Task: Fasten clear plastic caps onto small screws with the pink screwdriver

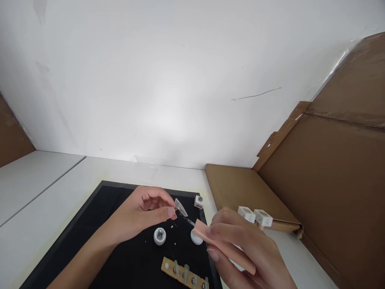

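"The clear nail tip (pixel 181 208)?"

"Held out rightward from the left hand (pixel 150 209), by pinched thumb and forefinger!"

"And the peach-handled brush (pixel 224 247)?"

"Gripped in the curled right hand (pixel 245 249), its end held near the tip. Coating, apparently: a light, steady stroke is called for!"

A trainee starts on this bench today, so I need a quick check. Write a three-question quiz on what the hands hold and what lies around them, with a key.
1. What is the right hand holding?
a) a white block
b) a peach-handled tool
c) a sheet of cardboard

2. True or false: the clear, nail-shaped piece is at the fingertips of the left hand.

3. Which lies nearer the camera: the open white jar or the tan strip?

Key:
1. b
2. True
3. The tan strip
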Available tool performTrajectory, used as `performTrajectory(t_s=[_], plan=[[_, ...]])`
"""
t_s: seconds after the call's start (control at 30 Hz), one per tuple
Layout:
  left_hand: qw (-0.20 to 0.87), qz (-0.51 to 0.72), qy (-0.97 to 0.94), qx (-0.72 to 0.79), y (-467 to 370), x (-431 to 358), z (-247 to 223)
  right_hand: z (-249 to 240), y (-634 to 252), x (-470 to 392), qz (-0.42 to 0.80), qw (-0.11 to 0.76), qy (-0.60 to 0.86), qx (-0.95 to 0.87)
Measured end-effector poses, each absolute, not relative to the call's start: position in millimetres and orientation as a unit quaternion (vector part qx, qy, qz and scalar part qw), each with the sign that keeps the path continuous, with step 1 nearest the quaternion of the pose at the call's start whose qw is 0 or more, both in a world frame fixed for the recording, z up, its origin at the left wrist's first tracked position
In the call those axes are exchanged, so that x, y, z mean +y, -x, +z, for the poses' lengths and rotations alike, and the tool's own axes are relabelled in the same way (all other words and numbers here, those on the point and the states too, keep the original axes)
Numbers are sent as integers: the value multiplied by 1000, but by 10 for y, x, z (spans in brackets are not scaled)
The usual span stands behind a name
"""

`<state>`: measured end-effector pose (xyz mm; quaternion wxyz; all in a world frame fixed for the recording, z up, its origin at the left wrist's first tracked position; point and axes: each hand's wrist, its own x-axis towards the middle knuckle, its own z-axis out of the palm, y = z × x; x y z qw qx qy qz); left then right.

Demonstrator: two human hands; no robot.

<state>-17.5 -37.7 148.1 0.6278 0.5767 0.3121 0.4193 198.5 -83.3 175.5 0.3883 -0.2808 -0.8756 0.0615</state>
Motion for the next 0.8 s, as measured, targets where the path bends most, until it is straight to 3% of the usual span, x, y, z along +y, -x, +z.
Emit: performTrajectory(t_s=[0.33,0.8], plan=[[633,392,-591,312,165,-392,1462,1795,-2033,-771,67,420,264,-866],[623,371,-614,312,171,-397,1482,1816,-2060,-804,57,357,274,-891]])
